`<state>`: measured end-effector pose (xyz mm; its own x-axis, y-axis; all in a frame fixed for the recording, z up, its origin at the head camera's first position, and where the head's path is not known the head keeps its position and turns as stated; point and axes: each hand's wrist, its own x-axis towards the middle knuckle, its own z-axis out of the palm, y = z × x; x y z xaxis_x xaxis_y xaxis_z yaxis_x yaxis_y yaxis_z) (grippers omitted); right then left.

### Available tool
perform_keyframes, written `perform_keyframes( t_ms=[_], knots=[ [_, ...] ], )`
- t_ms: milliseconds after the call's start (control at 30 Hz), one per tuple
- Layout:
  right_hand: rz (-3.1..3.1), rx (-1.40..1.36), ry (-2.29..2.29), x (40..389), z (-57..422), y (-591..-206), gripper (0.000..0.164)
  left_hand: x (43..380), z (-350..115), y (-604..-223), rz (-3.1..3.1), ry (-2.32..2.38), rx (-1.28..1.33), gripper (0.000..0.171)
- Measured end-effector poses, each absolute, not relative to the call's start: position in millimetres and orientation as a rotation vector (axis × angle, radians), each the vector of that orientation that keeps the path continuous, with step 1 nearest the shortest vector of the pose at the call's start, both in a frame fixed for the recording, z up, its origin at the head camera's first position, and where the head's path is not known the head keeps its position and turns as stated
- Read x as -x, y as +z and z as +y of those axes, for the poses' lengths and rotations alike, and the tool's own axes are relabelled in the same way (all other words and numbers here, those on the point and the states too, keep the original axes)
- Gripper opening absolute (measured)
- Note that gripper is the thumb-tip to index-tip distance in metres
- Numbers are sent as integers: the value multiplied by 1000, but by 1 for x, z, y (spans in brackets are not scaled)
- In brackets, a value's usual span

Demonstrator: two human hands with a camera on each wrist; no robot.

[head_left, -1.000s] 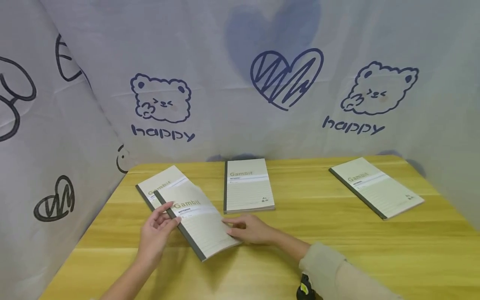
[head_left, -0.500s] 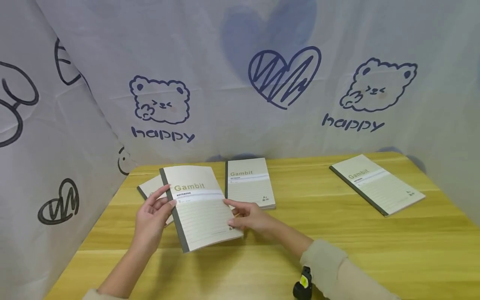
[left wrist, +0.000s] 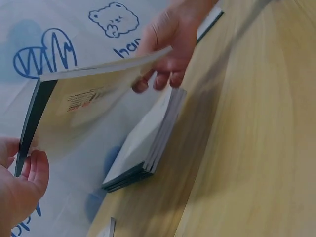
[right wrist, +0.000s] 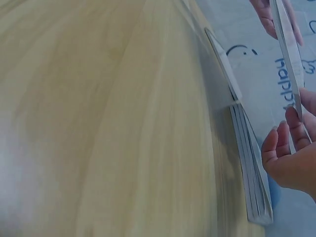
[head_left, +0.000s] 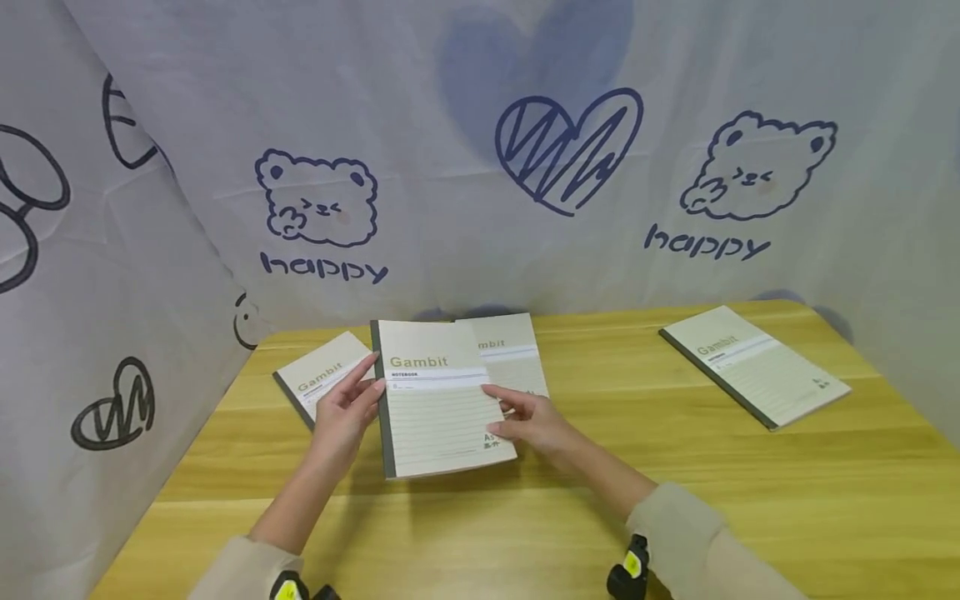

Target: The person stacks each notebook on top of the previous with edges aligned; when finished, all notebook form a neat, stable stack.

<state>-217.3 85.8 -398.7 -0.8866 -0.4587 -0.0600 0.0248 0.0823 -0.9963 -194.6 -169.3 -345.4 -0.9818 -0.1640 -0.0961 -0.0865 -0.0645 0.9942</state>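
- Head view: the left fingers (head_left: 352, 380) grasp the dark spine of a held Gambit notebook (head_left: 437, 417); the right fingers (head_left: 512, 397) pinch its opposite edge; the front cover faces the wearer, and it hangs between both sets of fingers, raised off the table (head_left: 570, 521).
- Gripping both long edges, thumbs on the cover side, probably steadies the thin, bendy notebook; the left wrist view shows it bowing between the fingers.
- Just beyond the right fingers is a stack of Gambit notebooks (head_left: 517, 358), partly masked by the held one but apart from it; its spines lie to one side, likely so the covers nearly line up.
- Beyond the left fingers lies a slanted Gambit notebook (head_left: 330, 362), partly covered from sight by them; well to their right, past the right fingers, a lone Gambit notebook (head_left: 753, 367) lies aslant; both angles look loose rather than deliberate.
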Motion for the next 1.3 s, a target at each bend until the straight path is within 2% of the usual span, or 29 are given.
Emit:
perform_keyframes(
  t_ms=[233,567,833,1300],
  knots=[
    [2064,369,-1921,225,102,-398,57,217,-152,-361,-2121,-2198,-213,44],
    [2091,249,-1928,236,115,-400,58,229,-126,-379,-2079,-2133,-170,44],
    [2179,272,-1849,247,128,-399,57,237,-117,-393,-2147,-2059,-4,41],
    [2389,328,-1718,265,129,-400,54,261,-115,-400,-2298,-1823,12,36]
  ],
)
